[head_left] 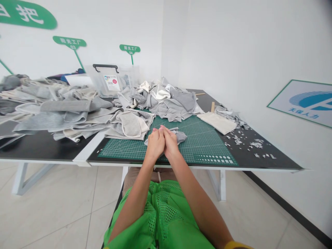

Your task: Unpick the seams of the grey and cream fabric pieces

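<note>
My left hand (156, 142) and my right hand (170, 140) are closed and pressed side by side, thumbs together, above the near part of a green cutting mat (204, 138). Grey fabric (181, 137) pokes out on both sides of them, crumpled on the mat. The fingers curl down around this fabric, so the part within them is hidden. Just left of my hands lies a stack of folded grey fabric pieces (129, 124).
Behind the mat rises a heap of grey and white fabric (178, 100). A clear plastic box (100, 83) stands back left, near more piled fabric (64, 114). To the right are a folded cream cloth (217, 122), a wooden stick (212, 107) and scattered scraps (256, 143).
</note>
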A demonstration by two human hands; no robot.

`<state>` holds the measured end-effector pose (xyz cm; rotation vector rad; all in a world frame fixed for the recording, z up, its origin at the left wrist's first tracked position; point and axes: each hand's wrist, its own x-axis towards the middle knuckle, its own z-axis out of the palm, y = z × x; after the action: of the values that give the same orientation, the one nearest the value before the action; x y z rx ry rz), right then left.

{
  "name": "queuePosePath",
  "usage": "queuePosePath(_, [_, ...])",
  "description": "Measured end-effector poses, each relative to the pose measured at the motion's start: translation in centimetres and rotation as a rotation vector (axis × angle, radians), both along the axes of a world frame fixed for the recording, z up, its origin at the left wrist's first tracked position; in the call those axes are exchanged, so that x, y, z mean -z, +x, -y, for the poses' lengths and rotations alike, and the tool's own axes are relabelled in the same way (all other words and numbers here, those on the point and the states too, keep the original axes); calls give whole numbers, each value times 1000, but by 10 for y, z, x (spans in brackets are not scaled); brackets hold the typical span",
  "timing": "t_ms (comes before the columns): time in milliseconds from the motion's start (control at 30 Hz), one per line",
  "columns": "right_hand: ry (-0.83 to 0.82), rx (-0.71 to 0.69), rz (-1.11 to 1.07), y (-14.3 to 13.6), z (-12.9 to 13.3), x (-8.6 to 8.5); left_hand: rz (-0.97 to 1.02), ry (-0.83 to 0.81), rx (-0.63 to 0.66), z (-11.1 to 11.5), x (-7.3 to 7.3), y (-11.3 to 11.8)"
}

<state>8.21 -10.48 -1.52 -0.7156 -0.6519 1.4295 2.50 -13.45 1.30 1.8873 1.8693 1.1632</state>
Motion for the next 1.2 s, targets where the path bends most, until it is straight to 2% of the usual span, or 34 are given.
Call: queuePosePath(1200, [-27,-13,-106,1,7,-3,-65,-6,1,4,-6,2])
